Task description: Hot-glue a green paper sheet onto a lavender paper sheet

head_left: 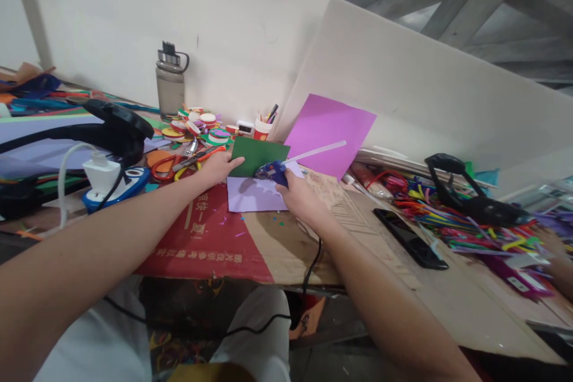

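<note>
My right hand (301, 196) is wrapped round a blue glue gun (272, 172). A long whitish glue stick (316, 151) slants up out of its back, and a black cord runs down from it. The gun's nozzle is over the folded card, whose upright part is green (259, 154) and whose lower part is pale purple (255, 196). At the green part's left edge, my left hand (218, 168) grips it with the thumb in front; the other fingers are mostly hidden. Scissors (203, 157) with orange handles lie just beyond the left hand.
A purple sheet (329, 134) leans on the white board. Paper rolls (208, 121), a water bottle (171, 85) and a pen cup (263, 128) stand behind. Left is a power strip (117, 186); right are a phone (410, 240) and colourful strips (430, 203). Another person's hand is at far right.
</note>
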{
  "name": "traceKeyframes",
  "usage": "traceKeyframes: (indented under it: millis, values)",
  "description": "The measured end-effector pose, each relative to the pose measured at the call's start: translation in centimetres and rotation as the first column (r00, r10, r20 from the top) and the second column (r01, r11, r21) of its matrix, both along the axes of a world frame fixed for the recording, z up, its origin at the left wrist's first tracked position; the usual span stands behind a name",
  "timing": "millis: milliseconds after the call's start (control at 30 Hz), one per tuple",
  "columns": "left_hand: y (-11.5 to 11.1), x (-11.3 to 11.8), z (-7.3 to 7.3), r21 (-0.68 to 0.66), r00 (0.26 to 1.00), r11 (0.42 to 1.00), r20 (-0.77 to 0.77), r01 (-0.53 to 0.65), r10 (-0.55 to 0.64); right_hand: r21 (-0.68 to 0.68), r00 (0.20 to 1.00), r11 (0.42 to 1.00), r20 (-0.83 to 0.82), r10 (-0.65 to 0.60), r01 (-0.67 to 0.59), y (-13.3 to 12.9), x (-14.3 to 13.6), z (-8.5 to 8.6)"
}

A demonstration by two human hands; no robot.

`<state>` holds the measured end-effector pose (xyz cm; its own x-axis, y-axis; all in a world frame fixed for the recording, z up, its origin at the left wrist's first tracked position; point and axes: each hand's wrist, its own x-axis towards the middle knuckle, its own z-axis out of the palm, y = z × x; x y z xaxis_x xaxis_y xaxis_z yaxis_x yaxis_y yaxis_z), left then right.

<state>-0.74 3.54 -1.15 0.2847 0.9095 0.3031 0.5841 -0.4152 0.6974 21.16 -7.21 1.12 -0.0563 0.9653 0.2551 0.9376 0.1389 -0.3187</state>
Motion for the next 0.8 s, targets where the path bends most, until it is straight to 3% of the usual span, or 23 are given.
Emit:
traceKeyframes:
  millis: [367, 800]
  values:
    - [-0.4, 0.1, 0.2, -0.007, 0.998, 0.999, 0.056, 0.033, -0.032, -0.070, 0.967, 0.981, 0.198, -0.163, 0.180, -1.3, 0.4, 2.4]
    - [-0.2, 0.1, 0.2, -0.015, 0.992, 0.999, 0.125, 0.032, -0.030, 0.001, 0.937, 0.984, 0.306, -0.169, 0.177, -1.0, 1.0, 1.9]
